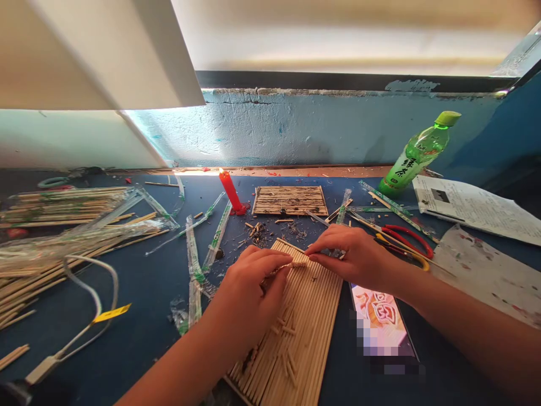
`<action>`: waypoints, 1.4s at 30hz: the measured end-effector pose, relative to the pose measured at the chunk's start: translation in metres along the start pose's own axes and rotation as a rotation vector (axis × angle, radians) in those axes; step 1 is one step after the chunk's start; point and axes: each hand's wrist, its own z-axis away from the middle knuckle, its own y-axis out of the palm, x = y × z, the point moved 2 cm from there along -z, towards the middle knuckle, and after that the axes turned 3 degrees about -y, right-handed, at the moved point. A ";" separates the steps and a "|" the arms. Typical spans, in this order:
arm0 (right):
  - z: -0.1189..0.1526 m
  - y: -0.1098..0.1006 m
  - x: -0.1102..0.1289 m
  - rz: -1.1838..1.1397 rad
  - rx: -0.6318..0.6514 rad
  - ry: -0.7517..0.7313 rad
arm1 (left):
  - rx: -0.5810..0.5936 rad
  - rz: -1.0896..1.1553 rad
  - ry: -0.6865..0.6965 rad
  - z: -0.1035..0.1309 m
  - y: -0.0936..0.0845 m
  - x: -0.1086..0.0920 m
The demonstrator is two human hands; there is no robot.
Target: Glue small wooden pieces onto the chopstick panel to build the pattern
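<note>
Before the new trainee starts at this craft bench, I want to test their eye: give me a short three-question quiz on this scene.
1. True or false: the red candle is lit.
2. Which lies right of the right hand? A) white cable B) red-handled scissors C) candle
3. What do both hands, left hand included, pinch over the stick mat?

Key: 1 true; 2 B; 3 a short stick piece.

Candle (230, 192) and scissors (406, 239) near mat (296, 338)
</note>
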 end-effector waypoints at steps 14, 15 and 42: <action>-0.035 -0.024 -0.055 0.435 0.041 0.274 | -0.039 0.020 0.006 0.002 -0.006 -0.004; -0.038 -0.022 -0.056 0.441 0.048 0.278 | -0.046 0.017 0.008 0.002 -0.007 -0.004; -0.035 -0.041 -0.053 -0.051 -0.238 0.390 | -0.066 -0.026 -0.023 0.001 -0.014 -0.005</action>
